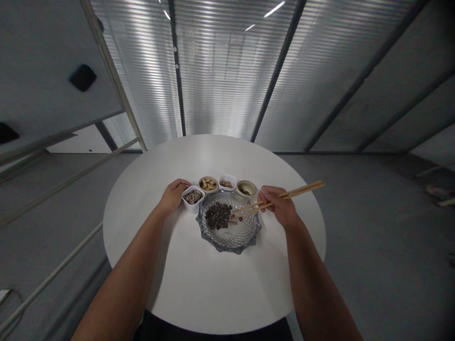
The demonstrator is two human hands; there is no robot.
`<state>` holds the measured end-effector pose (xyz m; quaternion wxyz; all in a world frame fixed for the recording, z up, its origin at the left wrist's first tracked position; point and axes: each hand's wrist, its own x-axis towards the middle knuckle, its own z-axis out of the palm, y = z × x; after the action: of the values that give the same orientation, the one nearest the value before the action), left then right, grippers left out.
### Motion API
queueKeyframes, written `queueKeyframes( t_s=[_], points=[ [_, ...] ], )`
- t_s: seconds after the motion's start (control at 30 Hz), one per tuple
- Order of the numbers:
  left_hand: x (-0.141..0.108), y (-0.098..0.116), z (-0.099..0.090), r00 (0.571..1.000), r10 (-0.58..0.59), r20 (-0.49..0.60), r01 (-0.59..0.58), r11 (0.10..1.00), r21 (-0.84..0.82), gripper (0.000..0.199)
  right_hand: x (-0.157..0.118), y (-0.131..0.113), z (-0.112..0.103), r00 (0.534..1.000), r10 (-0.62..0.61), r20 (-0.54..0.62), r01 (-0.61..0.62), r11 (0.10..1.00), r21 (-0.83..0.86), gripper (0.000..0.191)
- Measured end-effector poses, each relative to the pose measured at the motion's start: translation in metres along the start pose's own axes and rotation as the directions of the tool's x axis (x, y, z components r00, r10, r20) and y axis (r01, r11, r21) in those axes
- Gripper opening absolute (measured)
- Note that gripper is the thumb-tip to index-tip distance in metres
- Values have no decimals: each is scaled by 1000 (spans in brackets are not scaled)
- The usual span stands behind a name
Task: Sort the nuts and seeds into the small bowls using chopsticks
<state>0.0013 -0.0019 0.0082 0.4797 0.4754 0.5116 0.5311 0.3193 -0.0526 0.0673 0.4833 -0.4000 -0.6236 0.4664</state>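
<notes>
My right hand (277,203) grips a pair of wooden chopsticks (302,189), their tips low over a scalloped clear glass dish (231,241). In that dish lies a heap of dark, shiny beans or seeds (218,215), with a few lighter, elongated pieces near the chopstick tips. Whether the tips pinch a piece is too small to tell. My left hand (173,195) is closed against the left side of a small white square bowl (193,207), fingers at its rim. Striped seeds, like sunflower seeds (193,196), fill this bowl.
Behind the dish stand a round bowl of pale nuts (208,183), another white bowl (228,182) with brownish pieces, and an olive bowl (246,188) holding a few dark pieces. All rest on a round white table (213,289). A metal frame (121,94) stands at left, blinds behind.
</notes>
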Motion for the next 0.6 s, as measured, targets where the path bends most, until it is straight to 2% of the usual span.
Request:
queueKeyframes(
  t_s=[0.23,0.43,0.6],
  points=[
    [-1,0,0,1000,19,15,-19,999,28,19,-2,0,5,999,24,-25,-24,1000,-9,41],
    [-2,2,1,1000,15,6,-15,999,30,18,-3,1,4,999,-19,31,18,1000,14,40],
    [-1,0,0,1000,5,12,-5,1000,11,19,-3,3,3,999,1,40,-1,1000,-8,39]
  ],
)
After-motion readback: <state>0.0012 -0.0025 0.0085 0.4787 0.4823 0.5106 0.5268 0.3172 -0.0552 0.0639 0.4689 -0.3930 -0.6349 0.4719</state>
